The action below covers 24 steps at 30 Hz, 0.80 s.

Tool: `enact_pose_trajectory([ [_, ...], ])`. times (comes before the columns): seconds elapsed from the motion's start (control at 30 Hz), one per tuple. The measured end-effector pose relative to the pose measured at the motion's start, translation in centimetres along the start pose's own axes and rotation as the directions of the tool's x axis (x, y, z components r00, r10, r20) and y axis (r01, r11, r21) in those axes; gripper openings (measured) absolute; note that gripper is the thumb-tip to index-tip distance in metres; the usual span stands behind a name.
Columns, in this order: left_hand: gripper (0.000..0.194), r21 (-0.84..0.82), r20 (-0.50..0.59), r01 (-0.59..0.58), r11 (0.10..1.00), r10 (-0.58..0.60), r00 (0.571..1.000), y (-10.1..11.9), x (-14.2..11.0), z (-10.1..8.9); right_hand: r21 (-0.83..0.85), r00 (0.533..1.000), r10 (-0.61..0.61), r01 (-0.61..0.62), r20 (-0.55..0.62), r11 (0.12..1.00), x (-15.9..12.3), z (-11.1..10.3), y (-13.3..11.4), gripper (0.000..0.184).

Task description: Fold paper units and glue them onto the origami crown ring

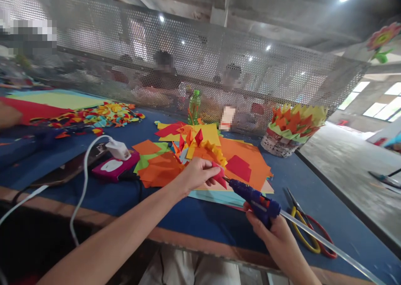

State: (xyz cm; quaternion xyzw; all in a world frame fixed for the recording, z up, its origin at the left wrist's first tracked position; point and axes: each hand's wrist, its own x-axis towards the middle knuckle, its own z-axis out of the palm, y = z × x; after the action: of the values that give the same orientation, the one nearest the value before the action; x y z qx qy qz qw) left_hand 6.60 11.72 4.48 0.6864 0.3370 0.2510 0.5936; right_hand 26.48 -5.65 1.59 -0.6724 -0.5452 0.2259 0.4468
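**Head view: folded red paper meets the glue gun tip**

Head camera looks down over my two arms at a blue surface (194,218) littered with coloured paper. My left hand (196,174) is pinched shut on a small folded red paper piece (220,176), thumb and fingers gripping its upper end so the pointed lower end hangs free. My right hand (272,230) is clenched round the grip of a blue glue gun (255,198), its nozzle right at the red piece's lower tip; I cannot tell whether they are touching. A clear glue stick (328,245) juts out from the back of the gun toward the right.

I judge the red piece very light and limp where unfolded, a little stiffer along its creases. It would crush or tear under a hard squeeze, so a light pinch high up, away from the end by the nozzle, looks the sound place to hold it. The gun seems rigid plastic and light; its handle is the only sensible grip, since the nozzle is probably hot.

Just beyond the hands lies a stack of orange, yellow and red sheets (241,160) with folded points standing on it. Scissors (305,228) with yellow and red handles lie right of the gun. A pink phone (114,168) with a white charger sits to the left, and a basket (282,145) of folded pieces stands well apart at the far right.
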Motion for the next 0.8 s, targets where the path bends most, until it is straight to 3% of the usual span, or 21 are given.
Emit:
enact_pose_trajectory([
  [0.3,0.026,0.047,-0.017,0.023,0.999,-0.022,1.0,1.0,-0.5,0.5,0.005,1.0,-0.004,0.004,0.022,1.0,-0.2,0.0,1.0,0.05],
  [0.8,0.027,0.004,-0.058,0.016,1.0,-0.016,0.998,1.7,-0.8,0.7,0.041,0.999,-0.008,0.007,0.031,0.999,0.0,0.2,0.6,0.051],
])
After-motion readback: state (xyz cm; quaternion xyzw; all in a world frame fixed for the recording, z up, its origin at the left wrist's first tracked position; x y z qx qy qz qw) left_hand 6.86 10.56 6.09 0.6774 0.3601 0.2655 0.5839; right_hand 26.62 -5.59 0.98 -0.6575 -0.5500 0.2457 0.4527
